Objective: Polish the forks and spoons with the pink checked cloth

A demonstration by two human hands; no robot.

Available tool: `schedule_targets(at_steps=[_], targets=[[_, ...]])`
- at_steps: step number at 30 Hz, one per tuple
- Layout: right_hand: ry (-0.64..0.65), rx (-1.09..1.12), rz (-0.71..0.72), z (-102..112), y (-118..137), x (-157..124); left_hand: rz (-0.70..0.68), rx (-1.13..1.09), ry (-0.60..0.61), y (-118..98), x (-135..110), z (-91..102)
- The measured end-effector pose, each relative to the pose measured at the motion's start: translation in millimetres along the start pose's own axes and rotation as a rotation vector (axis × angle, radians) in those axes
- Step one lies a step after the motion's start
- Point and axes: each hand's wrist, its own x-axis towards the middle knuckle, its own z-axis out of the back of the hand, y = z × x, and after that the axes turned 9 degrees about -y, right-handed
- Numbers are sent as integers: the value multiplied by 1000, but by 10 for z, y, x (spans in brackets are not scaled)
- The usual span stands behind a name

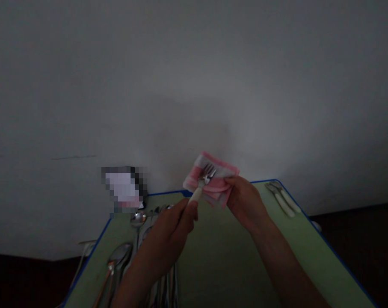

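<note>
My left hand [177, 222] is closed round the pale handle of a fork [196, 195], whose metal tines point up and away from me. Behind the fork head lies a pink and white cloth [217, 186], gripped at its right side between the thumb and fingers of my right hand [245, 199]. Both hands are raised over the far part of the green table. The fork head rests against or just in front of the cloth; I cannot tell whether it is pressed. Part of the cloth is hidden behind my right thumb.
Several metal spoons and other cutlery, including a large spoon [118, 254], lie at the left of the green table [226, 265]. White-handled cutlery [284, 203] lies at the far right corner. A blurred-out object [123, 188] stands at the back left, by the grey wall [194, 77].
</note>
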Motion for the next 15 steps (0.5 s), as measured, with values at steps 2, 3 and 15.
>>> schedule_targets(at_steps=[2,3,15], targets=[[5,-21,0,-8,-7,-5,0,-52,-37,6,3,-2],[4,-30,-1,-24,0,-20,-2,-69,-49,7,6,-6],[117,240,-269,-96,215,-137,-17,-225,95,-38,-3,-77]])
